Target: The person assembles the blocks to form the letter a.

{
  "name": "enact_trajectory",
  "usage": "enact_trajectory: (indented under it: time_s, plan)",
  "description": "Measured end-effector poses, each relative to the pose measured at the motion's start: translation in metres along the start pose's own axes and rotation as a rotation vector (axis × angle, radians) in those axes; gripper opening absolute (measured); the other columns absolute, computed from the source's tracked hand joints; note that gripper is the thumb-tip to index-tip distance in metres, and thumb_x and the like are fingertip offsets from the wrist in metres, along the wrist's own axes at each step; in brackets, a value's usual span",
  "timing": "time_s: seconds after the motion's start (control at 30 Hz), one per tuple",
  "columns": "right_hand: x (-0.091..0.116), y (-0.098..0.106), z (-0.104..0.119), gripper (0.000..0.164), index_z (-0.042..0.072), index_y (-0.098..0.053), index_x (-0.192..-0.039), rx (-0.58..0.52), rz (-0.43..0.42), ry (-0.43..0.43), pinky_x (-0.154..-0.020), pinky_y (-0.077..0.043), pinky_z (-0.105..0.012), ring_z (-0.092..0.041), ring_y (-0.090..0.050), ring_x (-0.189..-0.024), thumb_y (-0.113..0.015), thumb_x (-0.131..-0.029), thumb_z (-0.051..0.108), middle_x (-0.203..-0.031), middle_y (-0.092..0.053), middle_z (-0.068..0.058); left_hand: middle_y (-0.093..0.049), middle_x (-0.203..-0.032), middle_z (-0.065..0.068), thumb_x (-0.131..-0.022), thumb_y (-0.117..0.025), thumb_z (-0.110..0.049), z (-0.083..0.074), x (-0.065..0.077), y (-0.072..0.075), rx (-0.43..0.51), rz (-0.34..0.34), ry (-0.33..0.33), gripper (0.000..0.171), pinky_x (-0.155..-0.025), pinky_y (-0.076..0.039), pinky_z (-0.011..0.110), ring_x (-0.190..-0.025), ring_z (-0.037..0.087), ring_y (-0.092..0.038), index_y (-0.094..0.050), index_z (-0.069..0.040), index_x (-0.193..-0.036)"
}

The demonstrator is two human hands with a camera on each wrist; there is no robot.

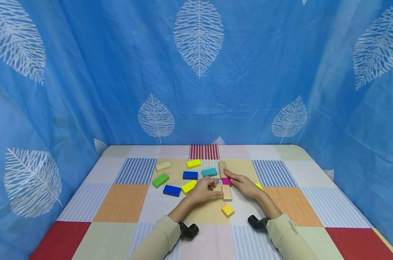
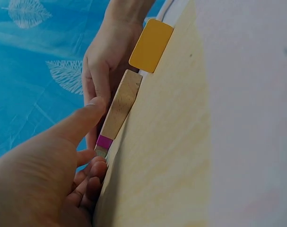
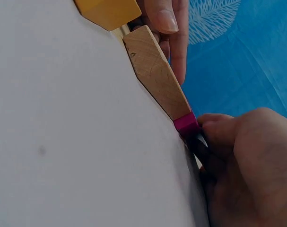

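A line of blocks runs away from me: a wooden block (image 1: 227, 194) nearest, then a magenta block (image 1: 226, 181), then another wooden block (image 1: 221, 166) partly covered by fingers. My left hand (image 1: 203, 189) is at the line's left side, thumb beside the near wooden block, index finger close to the magenta one; its other fingers bend loosely. From the right, my right hand (image 1: 246, 186) lays its extended fingers along the far wooden block, its thumb side at the magenta block. In the right wrist view the thumb (image 3: 219, 128) touches the magenta block's edge. Neither hand visibly grips a block.
An orange-yellow block (image 1: 227, 210) lies just nearer than the line. Left of it are blue (image 1: 171, 190), green (image 1: 160, 180), yellow (image 1: 193, 164), teal (image 1: 209, 172) and pale wooden (image 1: 163, 166) blocks. Another yellow block (image 1: 259, 186) shows behind the right wrist. Blue curtains surround the table.
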State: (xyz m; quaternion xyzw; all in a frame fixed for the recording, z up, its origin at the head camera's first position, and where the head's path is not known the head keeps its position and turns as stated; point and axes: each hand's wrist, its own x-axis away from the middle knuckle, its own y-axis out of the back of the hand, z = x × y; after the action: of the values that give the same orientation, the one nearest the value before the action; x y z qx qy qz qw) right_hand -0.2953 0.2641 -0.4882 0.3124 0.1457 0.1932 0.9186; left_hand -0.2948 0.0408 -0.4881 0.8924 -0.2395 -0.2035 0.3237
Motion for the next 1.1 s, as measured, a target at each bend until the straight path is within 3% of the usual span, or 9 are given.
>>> enact_trajectory:
  time_s: [0.3,1.1]
  plan:
    - [0.0006,-0.0012,-0.0013,0.047,0.004,-0.036,-0.141,0.043,-0.004,0.046,-0.105,-0.019,-0.05,-0.034,-0.021,-0.134,-0.042,-0.095,-0.003,-0.148,-0.025,-0.014,-0.049,-0.081,-0.004,-0.078,-0.073,-0.037,0.0004,0.0017,-0.0001,-0.014,0.005,-0.013,0.059,-0.062,-0.041,0.017,-0.071,0.007,-0.044,-0.059,-0.005,-0.124]
    - [-0.0008,-0.001,-0.0016,0.047,0.006,-0.035,-0.142,0.098,-0.005,0.035,-0.106,-0.02,-0.046,-0.029,-0.022,-0.134,-0.045,-0.096,0.004,-0.148,-0.025,-0.01,-0.048,-0.081,-0.003,-0.078,-0.074,-0.035,0.0008,0.0017,0.0004,0.039,0.019,0.002,0.059,-0.061,-0.039,0.017,-0.072,0.008,-0.043,-0.057,-0.004,-0.126]
